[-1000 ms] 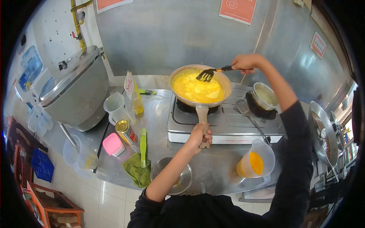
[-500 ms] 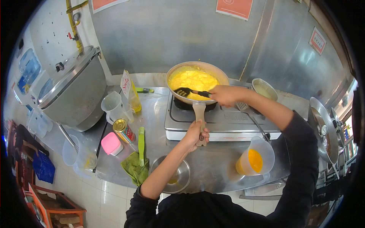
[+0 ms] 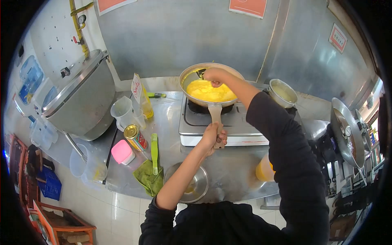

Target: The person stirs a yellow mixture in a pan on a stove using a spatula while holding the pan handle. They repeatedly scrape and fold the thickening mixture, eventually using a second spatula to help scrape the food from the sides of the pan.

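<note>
My left hand (image 3: 214,136) is wrapped around the pale handle (image 3: 215,112) of a frying pan (image 3: 182,85) on the stove (image 3: 241,128). Soft yellow egg (image 3: 209,92) lies across the near part of the pan. Over the pan's far side, my right hand (image 3: 215,76) is closed on a black slotted spatula (image 3: 200,72). The spatula's head shows just left of my fingers, near the far rim, while the hand covers most of its handle. A jug of yellow liquid (image 3: 264,169) is partly hidden behind my right sleeve.
A steel bowl (image 3: 201,184), green cloth (image 3: 149,177), green-handled tool (image 3: 154,153), pink-lidded tub (image 3: 122,152) and can (image 3: 136,137) sit left. Behind them are a clear jug (image 3: 122,110) and an oil pouch (image 3: 142,100). A large lidded pot (image 3: 83,104) stands far left; a small pot (image 3: 283,93) is back right.
My right hand and the spatula have moved left and away to the pan's far side. The egg has shifted toward the near side. My left hand keeps its hold on the handle.
</note>
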Motion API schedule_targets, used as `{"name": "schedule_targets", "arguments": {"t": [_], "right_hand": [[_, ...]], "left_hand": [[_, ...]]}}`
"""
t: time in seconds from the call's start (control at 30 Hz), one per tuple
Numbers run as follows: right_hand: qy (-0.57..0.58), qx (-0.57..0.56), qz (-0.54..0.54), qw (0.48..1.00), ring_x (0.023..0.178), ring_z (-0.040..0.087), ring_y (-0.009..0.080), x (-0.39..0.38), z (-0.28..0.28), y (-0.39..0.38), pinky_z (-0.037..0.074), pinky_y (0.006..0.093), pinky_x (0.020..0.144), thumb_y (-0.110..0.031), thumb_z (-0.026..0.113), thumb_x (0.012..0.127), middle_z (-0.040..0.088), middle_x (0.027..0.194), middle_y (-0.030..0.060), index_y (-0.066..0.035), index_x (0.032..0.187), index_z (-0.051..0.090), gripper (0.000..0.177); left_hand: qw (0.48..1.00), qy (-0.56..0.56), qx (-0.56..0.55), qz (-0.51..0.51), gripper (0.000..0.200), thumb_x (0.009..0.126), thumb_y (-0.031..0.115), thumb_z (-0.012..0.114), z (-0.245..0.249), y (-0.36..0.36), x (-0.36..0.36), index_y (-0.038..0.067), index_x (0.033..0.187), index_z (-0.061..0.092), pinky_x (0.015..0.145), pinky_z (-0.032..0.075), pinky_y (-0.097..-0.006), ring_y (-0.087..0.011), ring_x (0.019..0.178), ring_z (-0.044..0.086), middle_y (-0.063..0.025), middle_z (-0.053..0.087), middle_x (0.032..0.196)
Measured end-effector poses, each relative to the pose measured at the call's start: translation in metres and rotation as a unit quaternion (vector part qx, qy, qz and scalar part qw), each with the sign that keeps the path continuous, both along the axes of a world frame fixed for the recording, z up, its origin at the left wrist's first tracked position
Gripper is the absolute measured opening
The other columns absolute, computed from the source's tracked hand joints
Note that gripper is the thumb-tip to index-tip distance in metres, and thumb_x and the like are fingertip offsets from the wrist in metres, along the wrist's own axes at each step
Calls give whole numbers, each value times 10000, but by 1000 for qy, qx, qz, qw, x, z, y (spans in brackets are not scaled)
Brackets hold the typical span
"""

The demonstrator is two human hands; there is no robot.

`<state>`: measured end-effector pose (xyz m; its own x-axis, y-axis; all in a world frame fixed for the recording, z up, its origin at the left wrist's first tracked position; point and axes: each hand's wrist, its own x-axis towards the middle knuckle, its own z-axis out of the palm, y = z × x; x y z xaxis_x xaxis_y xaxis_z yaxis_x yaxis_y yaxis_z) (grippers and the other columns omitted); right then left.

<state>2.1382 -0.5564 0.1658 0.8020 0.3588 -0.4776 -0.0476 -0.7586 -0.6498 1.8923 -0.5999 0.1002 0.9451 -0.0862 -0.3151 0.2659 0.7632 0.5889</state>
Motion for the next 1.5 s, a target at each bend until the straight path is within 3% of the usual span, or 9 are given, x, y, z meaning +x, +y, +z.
{"name": "schedule_targets", "arguments": {"t": [0.07,0.1,0.2,0.43,0.5,0.57,0.67,1.07,1.5], "right_hand": [[-168,-18,144,975,350,298,111,-33,57,-38,240,263,309,-90,440,717,254,445,16,-72,514,337,229],[-171,-19,144,975,350,298,111,-38,78,-50,240,263,309,-90,440,717,254,445,16,-72,514,337,229],[-337,-228,260,876,338,411,155,-40,130,-81,324,315,330,-192,500,680,477,482,78,-21,576,524,202],[-305,-384,251,834,544,568,220,-75,166,-157,455,337,490,-146,534,644,618,676,117,-109,909,655,293],[-423,-359,234,799,637,591,277,-93,141,-171,475,355,585,-130,559,642,617,738,142,-120,913,648,285],[-494,-316,213,781,727,603,316,-102,108,-181,483,408,635,-114,523,673,604,773,189,-17,813,626,199],[-536,-264,201,776,717,599,326,-81,63,-192,482,409,636,-93,512,687,600,764,177,-54,877,626,224],[-552,-209,254,767,711,575,334,16,40,-187,465,413,672,-97,523,688,590,744,155,-288,1066,569,427],[-566,-161,416,693,712,548,274,82,74,-136,447,373,625,-49,525,708,577,762,83,-367,1075,542,486]], "left_hand": [[1000,1,5,3,188,905,253,271,0,-1,-1,80,961,315,442,405,-247,-77,492,354,-31,393,675],[1000,6,12,7,194,903,251,270,1,-1,-1,76,974,313,446,403,-247,-77,493,354,-30,392,676],[999,21,24,15,217,899,292,279,7,-3,-4,93,958,342,446,355,-214,-55,487,340,1,383,666],[1000,-4,-4,9,228,908,271,269,-2,-2,-3,65,992,320,449,400,-256,-80,491,367,-27,395,675],[999,-14,7,28,241,909,286,275,-3,-3,-2,66,993,327,452,402,-256,-79,484,367,-25,401,675],[999,-17,11,30,243,909,287,274,-4,-5,-1,65,991,330,452,404,-255,-78,482,367,-24,403,674],[999,-15,16,29,241,909,288,274,-2,-4,-4,68,989,333,451,406,-253,-75,480,367,-23,405,672],[998,12,61,2,235,904,299,283,8,11,-7,84,987,332,454,354,-213,-55,484,323,4,368,674],[996,24,87,-24,244,897,307,298,10,14,-7,77,974,328,470,391,-223,-59,483,332,-4,377,655]]}}
